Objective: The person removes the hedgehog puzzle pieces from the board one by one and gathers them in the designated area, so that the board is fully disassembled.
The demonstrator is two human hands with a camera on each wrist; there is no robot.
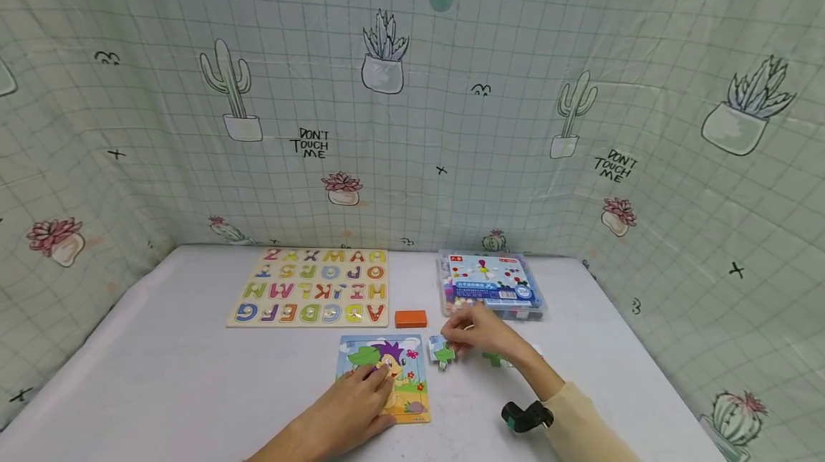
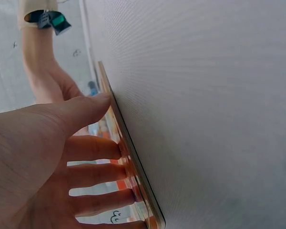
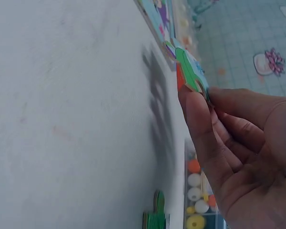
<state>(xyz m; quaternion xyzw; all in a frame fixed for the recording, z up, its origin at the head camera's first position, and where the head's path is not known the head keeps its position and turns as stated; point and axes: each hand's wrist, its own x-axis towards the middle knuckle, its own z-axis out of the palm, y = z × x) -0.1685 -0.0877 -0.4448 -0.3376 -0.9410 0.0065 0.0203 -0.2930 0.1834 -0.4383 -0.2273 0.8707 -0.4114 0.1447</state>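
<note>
A square picture puzzle [image 1: 415, 365] with a purple-haired cartoon figure lies on the white table. My left hand [image 1: 357, 401] rests on its lower left part, the fingers stretched over the picture. In the left wrist view the thumb [image 2: 93, 107] lies at the board's edge. Just right of the puzzle, my right hand [image 1: 477, 329] pinches a puzzle piece [image 3: 187, 69] between thumb and fingers. That piece shows a green leaf shape on light blue, and its shadow falls on the table beside it. Another green puzzle piece [image 1: 493, 359] lies right of this hand, partly behind the forearm.
Behind the puzzle lies an orange block [image 1: 410, 319]. A wooden alphabet board [image 1: 235, 320] stretches across the back left. At the back right sits a clear plastic box [image 1: 540, 308] with coloured balls and a printed sheet. A patterned curtain [image 1: 412, 125] hangs behind the table.
</note>
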